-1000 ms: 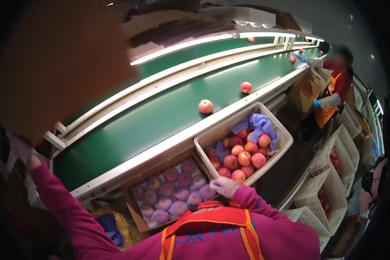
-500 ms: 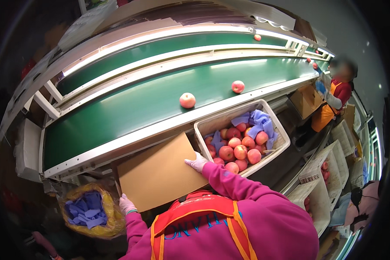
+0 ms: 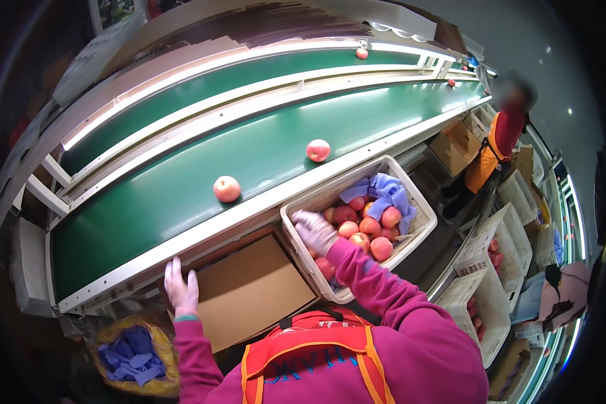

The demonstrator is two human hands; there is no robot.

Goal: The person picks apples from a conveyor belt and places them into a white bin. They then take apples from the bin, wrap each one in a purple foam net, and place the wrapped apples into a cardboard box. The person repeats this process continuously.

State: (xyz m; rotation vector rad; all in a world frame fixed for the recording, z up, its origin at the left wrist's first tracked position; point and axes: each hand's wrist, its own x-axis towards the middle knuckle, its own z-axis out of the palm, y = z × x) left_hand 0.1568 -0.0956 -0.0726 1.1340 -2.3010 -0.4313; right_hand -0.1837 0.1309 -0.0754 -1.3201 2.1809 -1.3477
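Observation:
A brown cardboard sheet (image 3: 252,286) lies flat beneath the conveyor's near edge, in front of me. My left hand (image 3: 182,288), white-gloved, hovers by the sheet's left edge, fingers spread and nothing in them. Over the left side of a white plastic crate (image 3: 421,245), my gloved right hand (image 3: 315,232) reaches across with its fingers stretched out, slightly blurred. Red apples (image 3: 369,227) fill much of that crate, some partly hidden under the right hand. Blue-violet cloth strips (image 3: 387,190) lie on the apples at the crate's far corner.
A green conveyor belt (image 3: 182,222) runs beyond the crate, carrying a pinkish apple (image 3: 227,189) and a redder apple (image 3: 318,151). At lower left stands a yellow-lined bin (image 3: 170,343) of blue-violet strips. Another person (image 3: 495,145) stands at the right, near more white crates (image 3: 495,320).
Both hands have let go of the cardboard sheet, which now lies lower and flat. My right hand has moved over the apple crate. Apples on the belt appear further left; the other person has turned.

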